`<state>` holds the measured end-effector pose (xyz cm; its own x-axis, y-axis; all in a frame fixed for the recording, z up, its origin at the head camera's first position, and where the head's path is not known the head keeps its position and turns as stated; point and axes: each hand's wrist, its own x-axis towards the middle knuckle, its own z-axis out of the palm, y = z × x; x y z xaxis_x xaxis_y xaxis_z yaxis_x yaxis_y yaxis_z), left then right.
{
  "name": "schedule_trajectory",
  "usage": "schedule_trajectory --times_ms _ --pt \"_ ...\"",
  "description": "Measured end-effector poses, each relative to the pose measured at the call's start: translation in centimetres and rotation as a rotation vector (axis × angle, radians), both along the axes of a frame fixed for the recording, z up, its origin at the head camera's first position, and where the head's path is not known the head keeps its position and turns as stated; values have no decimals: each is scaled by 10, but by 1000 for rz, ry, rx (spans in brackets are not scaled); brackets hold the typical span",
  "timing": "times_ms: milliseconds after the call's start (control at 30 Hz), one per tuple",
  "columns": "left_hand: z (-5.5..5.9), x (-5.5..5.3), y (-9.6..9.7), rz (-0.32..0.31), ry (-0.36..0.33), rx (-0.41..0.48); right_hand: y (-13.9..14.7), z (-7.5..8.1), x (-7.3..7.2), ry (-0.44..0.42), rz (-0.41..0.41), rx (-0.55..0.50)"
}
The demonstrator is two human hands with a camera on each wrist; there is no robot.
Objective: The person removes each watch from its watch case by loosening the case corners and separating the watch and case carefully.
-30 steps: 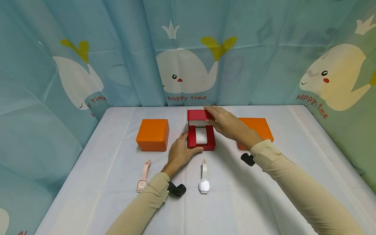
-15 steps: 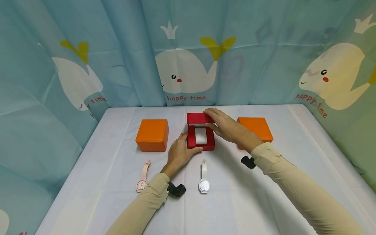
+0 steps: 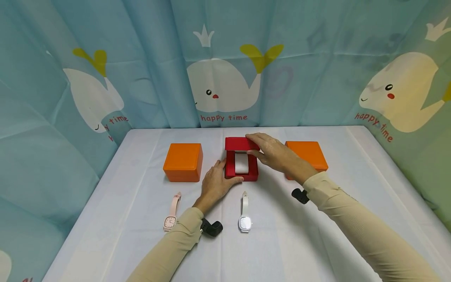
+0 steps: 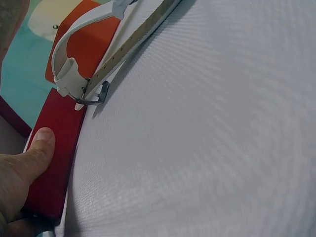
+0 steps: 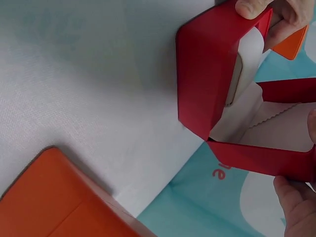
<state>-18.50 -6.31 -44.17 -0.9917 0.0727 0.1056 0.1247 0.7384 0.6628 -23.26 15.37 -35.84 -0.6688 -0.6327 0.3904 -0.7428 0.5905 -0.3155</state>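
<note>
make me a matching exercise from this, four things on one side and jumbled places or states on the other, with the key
Column one
1. red box
2. pink watch
3. white watch
4. right hand

Column two
A. holding the tilted lid
B. lying in front of the left orange box
C. partly open, white cushion inside
D. lying in front of the red box

Pairs: 1-C, 2-B, 3-D, 4-A

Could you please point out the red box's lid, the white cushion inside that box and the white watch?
Red lid [image 3: 235, 143]: head view, on its red outer surface.
White cushion [image 3: 241, 163]: head view, on its middle.
White watch [image 3: 244, 222]: head view, on its face.
</note>
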Motion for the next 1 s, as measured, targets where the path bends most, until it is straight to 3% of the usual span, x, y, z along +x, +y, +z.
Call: schedule_trajectory --times_ms 200,600,1000 --pt "-1 0 1 7 8 -11 1 -3 3 15 33 -15" --pt "-1 2 2 11 13 4 1 -17 5 233 85 -31" --pt "-1 3 3 33 1 -5 0 -24 12 283 51 11"
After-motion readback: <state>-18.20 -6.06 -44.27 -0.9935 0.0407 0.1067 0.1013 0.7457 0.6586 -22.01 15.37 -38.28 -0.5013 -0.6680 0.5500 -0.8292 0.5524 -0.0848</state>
